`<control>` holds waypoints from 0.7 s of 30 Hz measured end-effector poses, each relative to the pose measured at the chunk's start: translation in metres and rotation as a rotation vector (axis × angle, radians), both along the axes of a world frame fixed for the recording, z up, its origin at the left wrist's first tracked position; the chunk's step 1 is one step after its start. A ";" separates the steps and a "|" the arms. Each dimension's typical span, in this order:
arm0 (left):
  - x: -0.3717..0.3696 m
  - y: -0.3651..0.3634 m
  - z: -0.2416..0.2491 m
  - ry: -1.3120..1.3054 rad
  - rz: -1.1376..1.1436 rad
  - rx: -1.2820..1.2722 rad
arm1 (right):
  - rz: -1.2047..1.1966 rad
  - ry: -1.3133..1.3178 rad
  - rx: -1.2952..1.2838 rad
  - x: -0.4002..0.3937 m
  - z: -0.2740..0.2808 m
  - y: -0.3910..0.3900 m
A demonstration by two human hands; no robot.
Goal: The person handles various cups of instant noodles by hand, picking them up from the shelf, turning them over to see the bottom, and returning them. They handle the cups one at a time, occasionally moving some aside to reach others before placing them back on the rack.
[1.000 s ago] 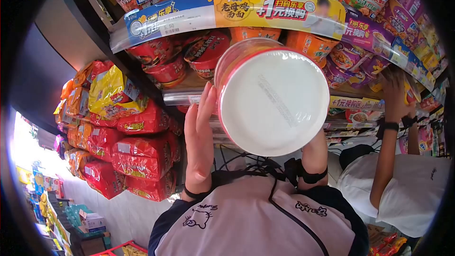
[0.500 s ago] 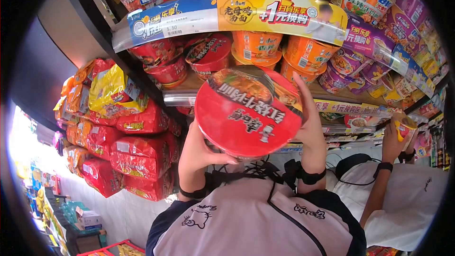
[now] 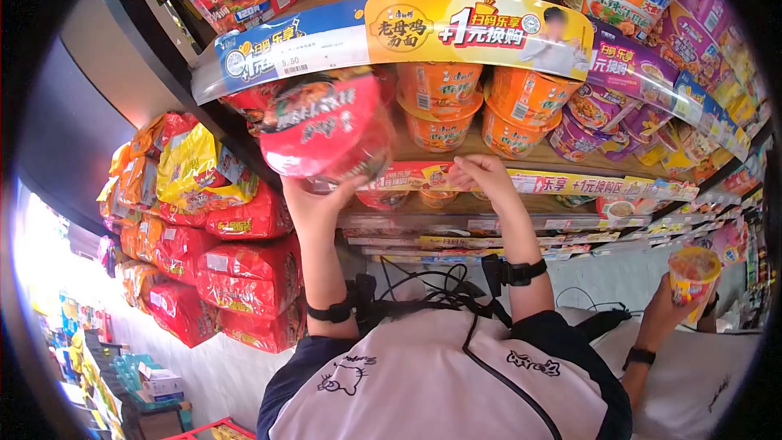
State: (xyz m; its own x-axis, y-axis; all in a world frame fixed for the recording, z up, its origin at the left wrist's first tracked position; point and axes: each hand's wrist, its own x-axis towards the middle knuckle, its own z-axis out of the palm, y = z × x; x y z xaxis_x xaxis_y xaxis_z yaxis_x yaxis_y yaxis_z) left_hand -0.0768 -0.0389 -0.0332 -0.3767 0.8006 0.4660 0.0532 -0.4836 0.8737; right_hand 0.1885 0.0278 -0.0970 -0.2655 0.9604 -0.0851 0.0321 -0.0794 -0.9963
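My left hand (image 3: 314, 195) grips a red instant-noodle bowl (image 3: 324, 129) from below, lid tilted toward me, at the front edge of the shelf (image 3: 456, 155) by the other red bowls. My right hand (image 3: 481, 177) holds nothing; its fingers are loosely curled near the shelf's front price strip (image 3: 570, 185), below stacked orange noodle cups (image 3: 440, 106).
Red and yellow noodle multipacks (image 3: 236, 261) hang at the left. A curved promo banner (image 3: 407, 28) fronts the shelf above. Purple cups (image 3: 627, 118) fill the right side. At lower right another person's hand (image 3: 664, 310) holds a small noodle cup (image 3: 692, 273).
The bowl went from bottom-up, held in both hands, to lid facing me, then moved up and left to the shelf in my left hand alone. My right hand let go. The other person lowered their arm.
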 end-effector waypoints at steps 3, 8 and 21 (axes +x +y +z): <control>-0.003 0.029 0.001 0.136 0.190 0.115 | -0.021 0.004 -0.047 -0.001 -0.001 0.004; 0.009 0.073 0.021 0.243 0.242 0.101 | -0.009 -0.016 -0.045 0.000 -0.001 0.007; 0.022 0.108 0.004 0.594 0.586 0.196 | -0.065 0.034 -0.053 -0.003 -0.010 0.008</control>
